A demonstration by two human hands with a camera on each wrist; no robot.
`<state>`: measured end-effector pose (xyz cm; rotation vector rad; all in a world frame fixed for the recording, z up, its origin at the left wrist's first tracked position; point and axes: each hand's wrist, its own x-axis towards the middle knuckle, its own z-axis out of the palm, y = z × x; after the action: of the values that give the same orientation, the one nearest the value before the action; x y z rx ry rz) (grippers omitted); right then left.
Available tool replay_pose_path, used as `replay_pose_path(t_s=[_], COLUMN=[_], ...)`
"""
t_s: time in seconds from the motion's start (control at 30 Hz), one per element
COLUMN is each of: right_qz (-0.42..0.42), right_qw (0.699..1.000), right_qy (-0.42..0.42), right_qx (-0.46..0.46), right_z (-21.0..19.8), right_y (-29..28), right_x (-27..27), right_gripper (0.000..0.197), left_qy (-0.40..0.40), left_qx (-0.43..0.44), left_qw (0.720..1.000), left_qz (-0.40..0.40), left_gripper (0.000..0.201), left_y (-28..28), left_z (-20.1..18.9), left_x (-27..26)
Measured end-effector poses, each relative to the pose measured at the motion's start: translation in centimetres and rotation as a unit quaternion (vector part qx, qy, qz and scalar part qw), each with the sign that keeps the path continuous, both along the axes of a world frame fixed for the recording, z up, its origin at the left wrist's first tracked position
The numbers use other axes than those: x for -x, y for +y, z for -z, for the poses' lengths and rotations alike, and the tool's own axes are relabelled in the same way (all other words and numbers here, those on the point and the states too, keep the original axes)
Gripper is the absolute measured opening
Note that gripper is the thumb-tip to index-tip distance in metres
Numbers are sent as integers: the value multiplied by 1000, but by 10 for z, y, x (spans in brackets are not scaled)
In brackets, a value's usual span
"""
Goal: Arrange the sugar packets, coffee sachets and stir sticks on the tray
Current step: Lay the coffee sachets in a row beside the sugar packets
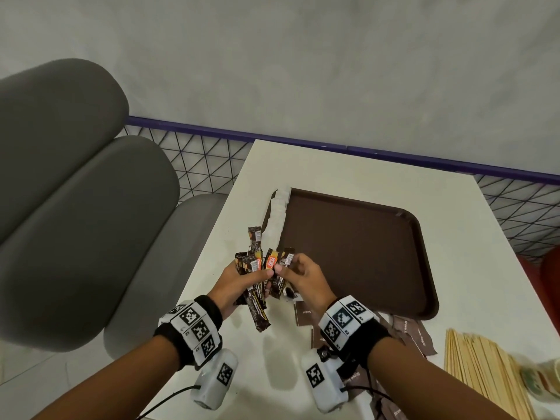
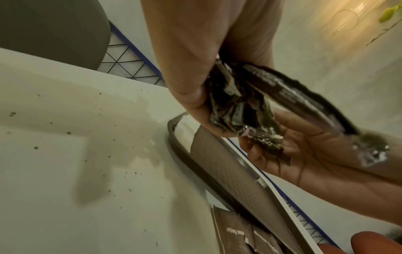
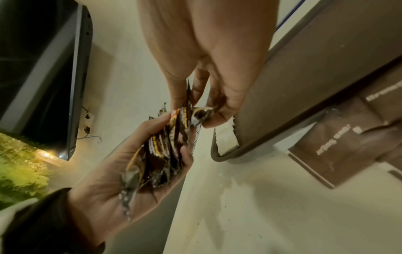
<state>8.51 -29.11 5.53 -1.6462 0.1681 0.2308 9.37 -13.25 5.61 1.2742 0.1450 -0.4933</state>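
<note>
My left hand (image 1: 242, 283) grips a fanned bunch of several dark coffee sachets (image 1: 254, 262) above the table's left part, just left of the brown tray (image 1: 363, 253). In the right wrist view the bunch of coffee sachets (image 3: 156, 154) lies across the left palm. My right hand (image 1: 303, 277) pinches one sachet (image 3: 200, 113) of the bunch between thumb and fingers. Brown sugar packets (image 1: 406, 331) lie on the table near the tray's front edge, partly under my right wrist. Wooden stir sticks (image 1: 481, 368) lie in a pile at the lower right.
The white table (image 1: 348, 171) stands against a grey wall with a blue-railed wire fence (image 1: 200, 156). A strip of white packets (image 1: 280, 210) lies on the tray's left rim. A grey padded bench (image 1: 75, 192) stands to the left. A printed paper item (image 1: 539, 380) lies beside the sticks.
</note>
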Motion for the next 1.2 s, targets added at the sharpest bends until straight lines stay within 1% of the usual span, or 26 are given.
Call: replay_pose_path(t_s=[0.1, 0.13, 0.27, 0.4, 0.5, 0.6, 0.7, 0.77, 0.87, 1.07, 1.2], right_qz=[18, 19, 55, 80, 69, 47, 41, 46, 46, 74, 55], right_qw=[999, 999, 996, 992, 991, 985, 977, 977, 986, 991, 991], right_qy=[25, 31, 56, 68, 81, 104, 122, 114, 80, 15, -8], right_qx=[-19, -21, -51, -71, -78, -127, -173, -175, -139, -111, -123], right_z=[2, 2, 7, 7, 6, 1, -1, 0, -2, -4, -7], right_y=[3, 2, 3, 8, 7, -3, -20, -29, -34, -30, -20], right_x=[-1, -1, -4, -6, -7, -9, -12, -14, -15, -19, -25], right_gripper=[51, 50, 31, 29, 29, 24, 33, 38, 40, 30, 26], left_qy=[-12, -13, -24, -39, -39, -17, 21, 28, 29, 36, 35], left_qx=[0, -1, -11, -31, -43, -39, -17, -12, -10, -22, -23], left_qw=[1000, 1000, 999, 999, 998, 999, 998, 997, 997, 996, 996], left_qz=[13, 18, 20, 18, 1, -28, -58, -68, -77, -81, -82], left_gripper=[34, 33, 36, 37, 37, 34, 35, 32, 29, 35, 38], left_y=[-2, -3, -7, -10, -9, -3, 6, 11, 13, 10, 4], left_z=[0, 0, 1, 3, 6, 9, 11, 11, 10, 12, 8], left_x=[1, 2, 3, 2, 0, -3, -6, -9, -11, -18, -23])
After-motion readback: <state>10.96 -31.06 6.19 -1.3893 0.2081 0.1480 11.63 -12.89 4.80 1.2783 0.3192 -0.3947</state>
